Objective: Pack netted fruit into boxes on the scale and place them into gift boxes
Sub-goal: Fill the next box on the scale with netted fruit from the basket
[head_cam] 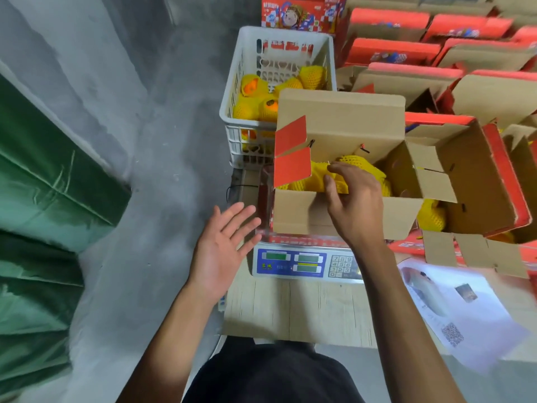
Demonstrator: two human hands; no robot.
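Grey concrete floor [162, 135] surrounds wooden table [305, 309] (scale [302, 263] on top).

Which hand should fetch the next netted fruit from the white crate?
Probably the left hand: it is open, holds nothing, and is nearer the crate. The right hand rests on fruit in the box.

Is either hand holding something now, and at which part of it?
The right hand pinches the yellow foam net of a netted fruit inside the box on the scale. The left hand holds nothing.

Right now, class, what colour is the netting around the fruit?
Yellow, seen best in the head view: netted fruit in the box.
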